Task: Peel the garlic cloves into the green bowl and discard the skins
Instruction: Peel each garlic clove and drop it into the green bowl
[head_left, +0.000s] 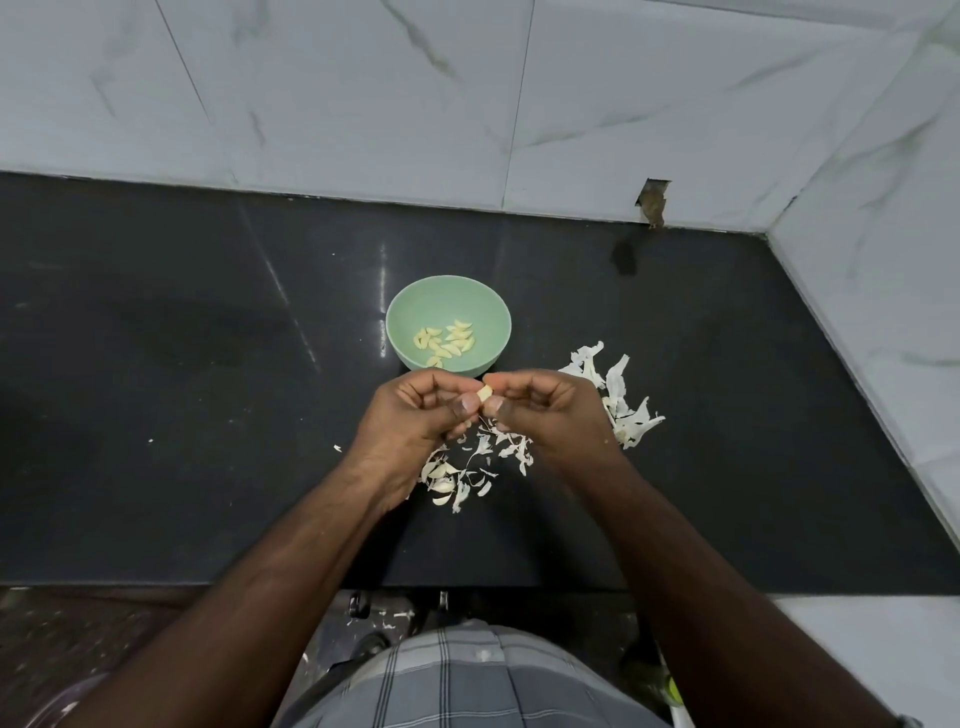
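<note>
Both hands meet over the table (208, 415), pinching one clove (485, 393) between them. My left hand (415, 410) has thumb and forefinger curled round its left end, and my right hand (545, 405) nips the other end the same way, the rest of the fingers folded in. The clove looks pale and mostly bare; whether any skin still clings to it I cannot tell.

Just beyond my fingertips, at twelve o'clock, stands the bowl (410, 317), green, upright on the dark table. A loose scatter of peeled cloves (447, 340) lies in its bottom.

Below my hands, at six o'clock, skins (467, 467) lie strewn on the table, partly hidden under my wrists. A bigger heap of skins (618, 395) lies at three o'clock, just beside my right hand, with long white strips curling up.

Further out, at twelve o'clock, the marbled wall (363, 93) rises, and it turns along the right side. At six o'clock is my checked shirt (467, 680).
</note>
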